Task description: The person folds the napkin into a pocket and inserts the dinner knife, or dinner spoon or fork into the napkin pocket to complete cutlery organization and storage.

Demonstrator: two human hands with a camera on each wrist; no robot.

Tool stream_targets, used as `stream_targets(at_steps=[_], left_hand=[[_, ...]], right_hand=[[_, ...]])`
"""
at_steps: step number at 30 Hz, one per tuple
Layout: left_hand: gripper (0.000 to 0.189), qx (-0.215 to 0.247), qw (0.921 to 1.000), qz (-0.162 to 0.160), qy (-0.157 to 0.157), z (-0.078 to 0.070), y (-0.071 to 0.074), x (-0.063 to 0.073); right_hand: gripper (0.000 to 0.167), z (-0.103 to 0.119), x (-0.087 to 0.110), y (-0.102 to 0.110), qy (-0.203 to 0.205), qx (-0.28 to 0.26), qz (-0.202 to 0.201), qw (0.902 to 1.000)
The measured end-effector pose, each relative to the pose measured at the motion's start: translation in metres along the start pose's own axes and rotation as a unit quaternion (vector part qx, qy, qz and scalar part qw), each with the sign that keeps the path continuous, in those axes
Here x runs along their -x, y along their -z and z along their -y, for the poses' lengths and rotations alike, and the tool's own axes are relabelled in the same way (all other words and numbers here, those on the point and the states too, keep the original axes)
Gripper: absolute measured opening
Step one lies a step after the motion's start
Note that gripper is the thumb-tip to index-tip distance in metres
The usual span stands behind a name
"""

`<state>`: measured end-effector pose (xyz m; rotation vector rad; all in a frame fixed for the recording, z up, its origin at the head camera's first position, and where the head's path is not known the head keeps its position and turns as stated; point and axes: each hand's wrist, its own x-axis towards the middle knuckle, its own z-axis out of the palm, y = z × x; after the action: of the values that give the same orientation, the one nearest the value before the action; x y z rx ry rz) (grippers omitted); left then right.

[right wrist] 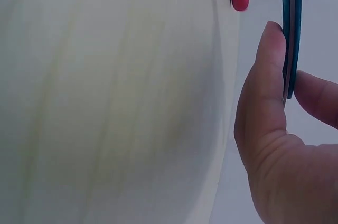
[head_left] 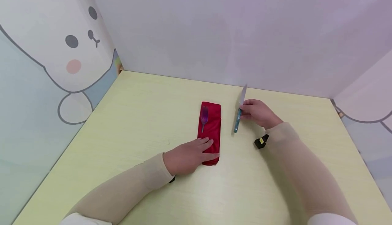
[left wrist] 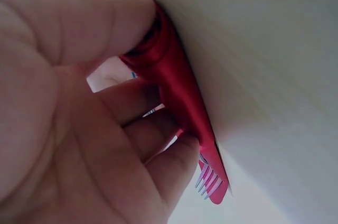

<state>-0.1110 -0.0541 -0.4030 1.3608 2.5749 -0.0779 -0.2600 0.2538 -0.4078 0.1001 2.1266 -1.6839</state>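
A red folded cloth napkin [head_left: 216, 130] lies lengthwise on the table. My left hand [head_left: 190, 154] rests on its near end, fingers spread across the fabric. In the left wrist view, the thumb and fingertips touch the rolled edge of the napkin [left wrist: 179, 84]. On its far half lies a metal fork [head_left: 204, 115], tines pointing away; the lower end of its handle is out of sight. To the right, my right hand [head_left: 258, 113] pinches a table knife by its blue-green handle [head_left: 237, 120], blade up and away. The right wrist view shows thumb and fingers on either side of that handle [right wrist: 291, 28].
The pale yellow tabletop [head_left: 147, 116] meets a whitish wall [head_left: 220, 38] just beyond the knife tip. A cartoon-printed panel [head_left: 46, 79] borders the left side, and another panel [head_left: 373, 116] borders the right. A black wrist device [head_left: 261, 142] hangs at the right cuff.
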Motion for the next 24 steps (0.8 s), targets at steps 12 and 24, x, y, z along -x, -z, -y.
stream_targets(at_steps=[12,24], left_hand=[[0.065,-0.01,0.9998,-0.011,-0.012,0.002,-0.001,-0.001],[0.064,-0.008,0.9998,-0.01,-0.016,0.002,-0.001,0.001]], right_hand=[[0.037,0.025,-0.019,-0.027,0.03,-0.001,-0.014,0.9995],[0.034,0.032,-0.045,-0.044,0.064,-0.053,-0.065,0.9944]])
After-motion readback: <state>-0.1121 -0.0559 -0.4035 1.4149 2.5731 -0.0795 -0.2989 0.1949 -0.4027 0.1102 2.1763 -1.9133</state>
